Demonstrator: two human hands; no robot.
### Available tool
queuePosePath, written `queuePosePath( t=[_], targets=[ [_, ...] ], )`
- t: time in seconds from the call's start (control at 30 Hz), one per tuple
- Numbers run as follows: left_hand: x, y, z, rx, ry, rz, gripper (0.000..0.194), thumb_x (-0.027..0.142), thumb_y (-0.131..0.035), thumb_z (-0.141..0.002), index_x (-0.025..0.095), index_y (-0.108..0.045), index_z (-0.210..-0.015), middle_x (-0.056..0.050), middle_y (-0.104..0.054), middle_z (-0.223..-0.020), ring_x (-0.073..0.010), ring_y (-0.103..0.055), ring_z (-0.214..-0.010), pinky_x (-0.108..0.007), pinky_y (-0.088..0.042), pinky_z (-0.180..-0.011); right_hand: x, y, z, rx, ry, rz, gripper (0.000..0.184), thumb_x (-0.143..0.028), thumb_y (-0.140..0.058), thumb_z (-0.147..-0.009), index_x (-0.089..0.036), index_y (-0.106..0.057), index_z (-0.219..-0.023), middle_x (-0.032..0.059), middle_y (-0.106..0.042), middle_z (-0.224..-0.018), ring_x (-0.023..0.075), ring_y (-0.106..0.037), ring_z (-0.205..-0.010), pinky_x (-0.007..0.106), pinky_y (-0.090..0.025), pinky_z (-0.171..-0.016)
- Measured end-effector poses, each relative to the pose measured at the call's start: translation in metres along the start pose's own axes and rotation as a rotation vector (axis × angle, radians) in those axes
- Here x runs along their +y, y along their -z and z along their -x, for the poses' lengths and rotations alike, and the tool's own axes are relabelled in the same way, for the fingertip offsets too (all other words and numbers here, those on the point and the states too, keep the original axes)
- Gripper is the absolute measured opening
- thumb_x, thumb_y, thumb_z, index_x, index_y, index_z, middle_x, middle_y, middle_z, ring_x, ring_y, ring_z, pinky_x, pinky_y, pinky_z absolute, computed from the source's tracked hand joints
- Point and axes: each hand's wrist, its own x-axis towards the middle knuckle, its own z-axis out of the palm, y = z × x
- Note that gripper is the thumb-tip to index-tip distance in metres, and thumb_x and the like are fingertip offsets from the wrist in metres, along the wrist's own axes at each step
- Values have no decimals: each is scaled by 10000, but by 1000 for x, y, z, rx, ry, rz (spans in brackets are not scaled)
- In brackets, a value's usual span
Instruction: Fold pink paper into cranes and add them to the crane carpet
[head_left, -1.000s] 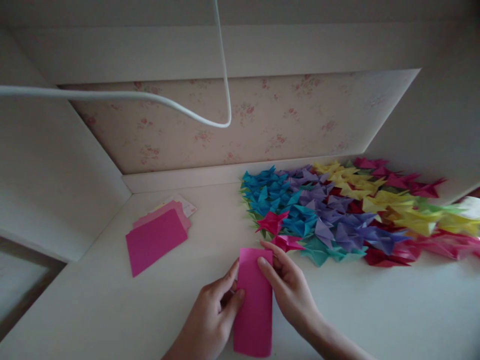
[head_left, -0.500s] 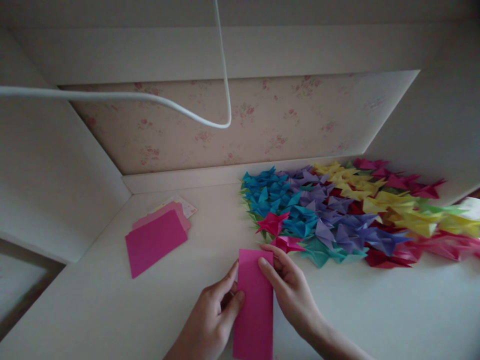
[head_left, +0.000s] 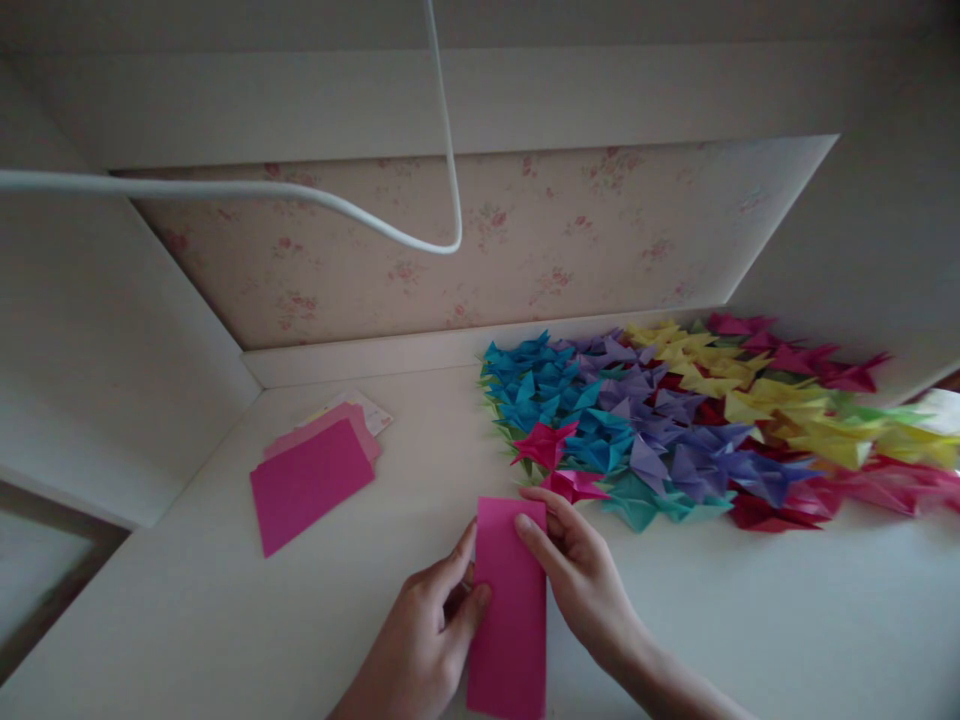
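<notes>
A magenta sheet of origami paper [head_left: 510,620], narrow and upright like a folded strip, is held between both hands near the bottom middle. My left hand [head_left: 431,625] pinches its left edge, thumb on the front face and fingers behind. Higher up, my right hand [head_left: 581,575] grips the right edge, its thumb near the top corner and its fingers partly hidden behind the paper. Just beyond the paper's top edge lies a bright pink folded paper crane [head_left: 574,486], close to my right fingertips.
Many folded paper cranes [head_left: 675,410] in blue, purple, yellow and red cover the right rear of the white desk [head_left: 187,620]. To the left lies a stack of pink paper sheets [head_left: 311,485]. A white cable [head_left: 300,190] hangs in front of the floral back panel [head_left: 525,240].
Almost nothing differs. Both hands keep their hold on the paper, and the view has shifted very slightly.
</notes>
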Motion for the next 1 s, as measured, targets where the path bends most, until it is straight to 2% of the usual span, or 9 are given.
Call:
queuePosePath(
  t=[0.07, 0.17, 0.23, 0.3, 0.4, 0.5, 0.7, 0.8, 1.0],
  targets=[
    [2, 0, -1, -4, -9, 28, 572, 355, -510, -958, 157, -390, -1481, -94, -727, -1042, -166, -679, -832, -270, -563, -813, -4, -1, 0, 24, -11, -8, 422, -486, -720, -799, -192, -670, -1097, 39, -695, -847, 174, -611, -727, 236, -475, -599],
    [4, 1, -3, 10, -55, -18, 529, 334, -500, -964, 166, -431, -1460, -125, -686, -1233, -196, -687, -989, -305, -542, -922, -9, -2, -1, 48, -24, -17, 373, -519, -721, -780, -159, -717, -878, 25, -663, -739, 148, -564, -638, 226, -449, -559],
    [4, 2, -5, 71, -108, -127, 481, 312, -495, -964, 171, -488, -1425, -127, -655, -1300, -219, -646, -1131, -339, -488, -1018, -10, -2, -2, 51, -19, -24, 388, -535, -719, -772, -149, -688, -749, 4, -607, -647, 128, -508, -567, 222, -423, -517],
    [3, 4, -6, 151, -164, -238, 436, 287, -480, -967, 186, -536, -1388, -120, -649, -1313, -226, -608, -1203, -360, -453, -1063, -10, -2, -3, 50, -2, -25, 401, -541, -713, -773, -148, -661, -709, -2, -581, -622, 129, -496, -557, 231, -434, -523],
    [0, 5, -7, 236, -233, -344, 410, 248, -453, -974, 194, -559, -1366, -121, -692, -1230, -211, -666, -1105, -337, -504, -1013, -9, -2, -3, 28, 11, -8, 401, -541, -687, -798, -152, -645, -711, 4, -578, -627, 149, -525, -590, 255, -471, -568],
    [-1, 5, -8, 269, -259, -399, 404, 212, -428, -980, 182, -565, -1360, -125, -716, -1139, -192, -697, -1001, -304, -534, -967, -9, -3, -2, 12, 8, 3, 408, -550, -678, -801, -160, -625, -693, 3, -572, -622, 156, -535, -597, 265, -480, -579],
    [-3, 4, -8, 250, -286, -454, 437, 195, -413, -983, 196, -505, -1410, -127, -673, -1232, -206, -651, -1121, -291, -535, -964, -9, -2, -2, 43, 33, -35, 413, -545, -708, -775, -161, -607, -661, -10, -561, -605, 136, -505, -567, 247, -457, -553],
    [-3, 4, -8, 239, -281, -444, 401, 233, -444, -986, 217, -548, -1373, -103, -694, -1206, -201, -653, -1126, -272, -527, -969, -9, -1, -4, 67, 50, -55, 391, -521, -725, -773, -156, -626, -672, -10, -560, -597, 133, -493, -567, 242, -456, -548],
    [-1, 5, -5, 237, -360, -428, 326, 249, -495, -975, 186, -642, -1259, -64, -727, -868, -149, -708, -778, -194, -559, -731, -7, 3, -6, 145, 47, -92, 345, -503, -723, -787, -159, -697, -760, -1, -591, -597, 142, -502, -557, 233, -435, -508]
  ],
)
